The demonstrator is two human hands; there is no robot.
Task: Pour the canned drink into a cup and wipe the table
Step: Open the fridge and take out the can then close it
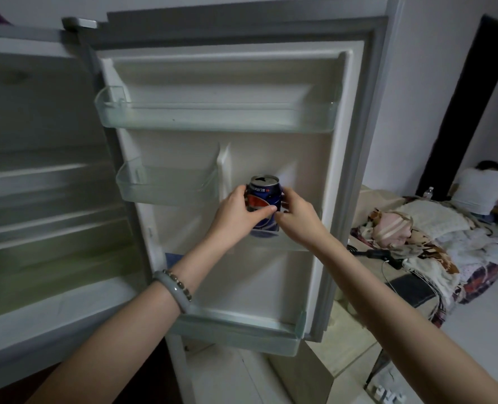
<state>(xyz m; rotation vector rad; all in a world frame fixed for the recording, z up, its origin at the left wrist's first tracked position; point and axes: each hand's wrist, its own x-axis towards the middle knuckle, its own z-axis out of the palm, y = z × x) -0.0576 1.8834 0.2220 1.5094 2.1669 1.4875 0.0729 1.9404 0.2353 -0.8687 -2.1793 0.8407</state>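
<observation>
Your forearms (125,330) reach to the open fridge door (242,158), where your left hand (239,211) and right hand (297,218) both wrap fingers round the blue can (264,199), upright at the middle-right door shelf (300,245).

Can (266,196): blue body, red-and-white emblem, silver top.
Door shelf (212,118): translucent pale green.
Door liner (256,281): white.
Bangle (174,290): pale grey-green.
Blanket (434,258): cream with brown blotches.
Shirt (481,188): white.

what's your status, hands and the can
Left hand and right hand both grip the blue cola can. Can upright, base behind the fridge door shelf rim. Only that rim in the way.
</observation>
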